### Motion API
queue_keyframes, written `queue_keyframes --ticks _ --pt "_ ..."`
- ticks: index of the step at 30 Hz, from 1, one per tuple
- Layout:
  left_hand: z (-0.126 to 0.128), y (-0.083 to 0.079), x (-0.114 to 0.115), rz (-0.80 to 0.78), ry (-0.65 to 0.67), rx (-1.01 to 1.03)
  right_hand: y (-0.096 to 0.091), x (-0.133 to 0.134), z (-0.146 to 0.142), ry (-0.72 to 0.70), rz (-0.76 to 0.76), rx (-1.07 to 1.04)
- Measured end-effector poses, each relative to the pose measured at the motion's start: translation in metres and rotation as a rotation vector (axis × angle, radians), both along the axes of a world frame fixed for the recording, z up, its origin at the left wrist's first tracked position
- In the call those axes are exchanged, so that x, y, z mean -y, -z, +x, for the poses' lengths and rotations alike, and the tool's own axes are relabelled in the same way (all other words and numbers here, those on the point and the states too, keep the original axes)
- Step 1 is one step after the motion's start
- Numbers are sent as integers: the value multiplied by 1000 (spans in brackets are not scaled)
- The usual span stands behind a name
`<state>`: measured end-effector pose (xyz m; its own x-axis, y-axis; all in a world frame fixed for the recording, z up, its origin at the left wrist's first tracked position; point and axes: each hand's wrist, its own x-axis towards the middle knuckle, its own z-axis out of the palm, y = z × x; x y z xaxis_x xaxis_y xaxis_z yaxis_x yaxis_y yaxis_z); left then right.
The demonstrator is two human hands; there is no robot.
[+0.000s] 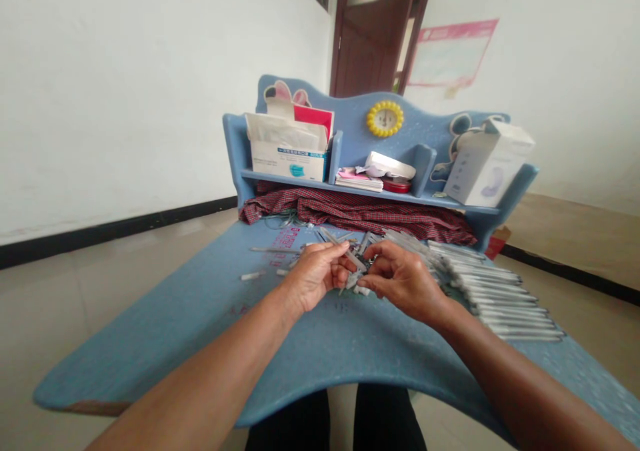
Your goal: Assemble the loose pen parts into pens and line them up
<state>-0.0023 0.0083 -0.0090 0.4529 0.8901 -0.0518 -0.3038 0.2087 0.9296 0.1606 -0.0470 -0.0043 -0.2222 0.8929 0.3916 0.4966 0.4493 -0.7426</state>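
Note:
My left hand (316, 274) and my right hand (400, 279) meet over the middle of a blue desk (210, 317). Both are closed in a pinch on a slim grey pen (345, 254), held between them, tilted. Small pen parts (361, 289) lie under the fingers. To the right, a long row of grey pens (495, 297) lies side by side on the desk. A few loose pieces (253, 275) sit to the left of my left hand.
A red checked cloth (360, 212) is bunched at the back of the desk under a blue shelf (350, 191). The shelf holds a mask box (287, 147), papers, a red tin (397, 185) and a white box (485, 164). A brown door (373, 41) stands behind.

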Motion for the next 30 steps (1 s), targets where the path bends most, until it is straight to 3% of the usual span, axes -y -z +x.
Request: queue_keyframes --ticks 22,25,30 --pt "2 1 4 146 10 -114 4 2 3 9 59 101" --pt "2 0 5 167 29 -135 6 2 3 -28 -9 28" --pt "2 0 4 132 58 -92 10 -1 0 -94 -166 -305"
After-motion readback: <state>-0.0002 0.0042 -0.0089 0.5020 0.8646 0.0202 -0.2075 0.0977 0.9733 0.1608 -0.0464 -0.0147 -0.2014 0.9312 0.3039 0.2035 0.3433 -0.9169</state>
